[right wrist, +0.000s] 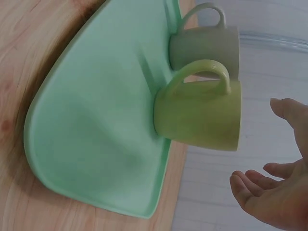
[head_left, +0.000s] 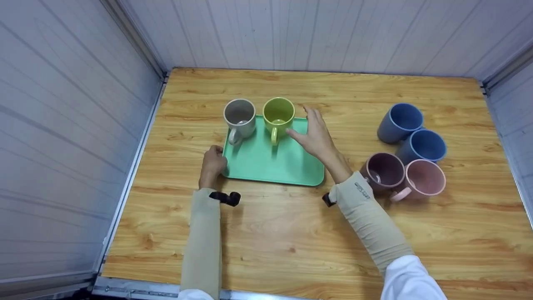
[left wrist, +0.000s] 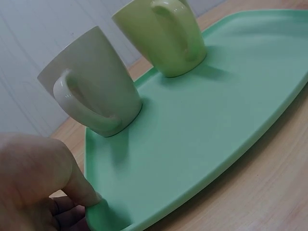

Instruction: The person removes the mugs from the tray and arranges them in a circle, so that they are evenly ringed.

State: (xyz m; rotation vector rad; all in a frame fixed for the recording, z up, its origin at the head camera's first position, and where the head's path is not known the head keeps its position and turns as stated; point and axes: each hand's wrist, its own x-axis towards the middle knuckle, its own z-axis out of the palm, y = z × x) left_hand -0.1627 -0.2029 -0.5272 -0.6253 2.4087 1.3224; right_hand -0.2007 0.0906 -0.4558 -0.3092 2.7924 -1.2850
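Observation:
A green tray [head_left: 270,166] lies on the table, bearing a grey mug [head_left: 245,125] at its back left corner and a yellow-green mug [head_left: 280,113] at the middle of its back edge. Both mugs stand upright, handles toward me. My left hand [head_left: 213,164] pinches the tray's left edge near the front corner; in the left wrist view its thumb [left wrist: 84,190] presses on the rim, other fingers curled at the side. Just right of the yellow-green mug, my right hand [head_left: 318,135] is spread with thumb and fingers apart, holding nothing. The right wrist view shows a gap between that hand and the mug.
Right of the tray stand two blue mugs [head_left: 389,127], a dark purple mug [head_left: 385,168] and a pink mug [head_left: 424,179], grouped close together. My right forearm passes beside the purple mug. White panel walls [head_left: 258,33] enclose the wooden table [head_left: 270,233] at the back and sides.

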